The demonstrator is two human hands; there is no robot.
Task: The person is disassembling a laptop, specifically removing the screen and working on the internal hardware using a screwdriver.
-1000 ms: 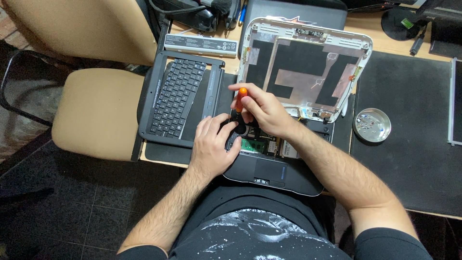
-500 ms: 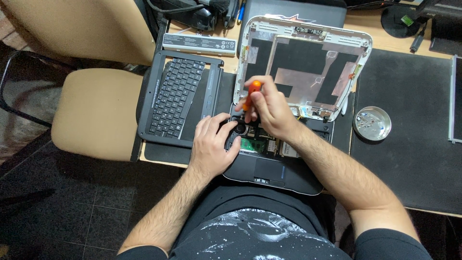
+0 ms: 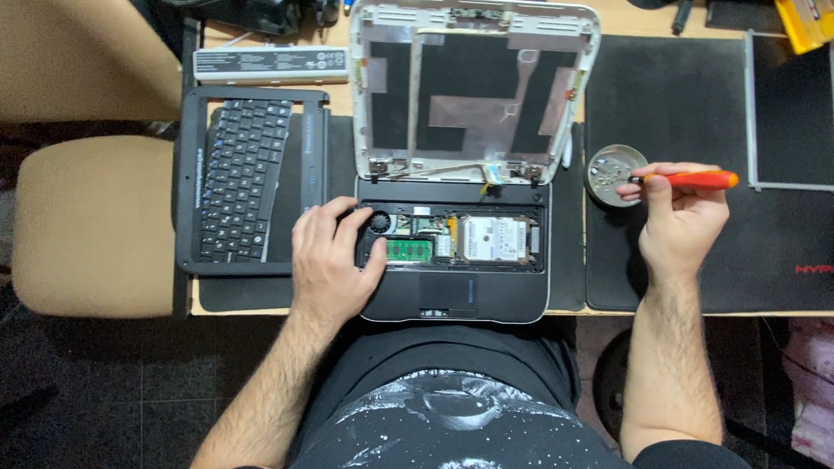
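From the head camera, looking straight down at the desk, the work looks to be mid-teardown of a small laptop: its keyboard is already out and the innards lie bare, a fan at the left, a green memory stick beside it, a silver hard drive to the right. The step in hand, as I judge it, is parking a freed screw, since the right hand has the orange-handled screwdriver pinched between thumb and curled fingers, held level, its dark tip reaching over the rim of the small round metal dish on the black mat. Whether a screw clings to the tip I cannot tell; it is too small. The left hand lies flat and loosely spread on the laptop's left edge, fingers touching the casing near the fan, holding nothing, simply steadying the base. Any next move would call for a steady tip over the dish, then a clean line-up on a tiny screw head inside. The laptop base sits at the desk's front edge, just before the person's lap, its stripped white lid laid back behind it. The removed keyboard rests in its black frame just to the left, with a long battery pack behind that.
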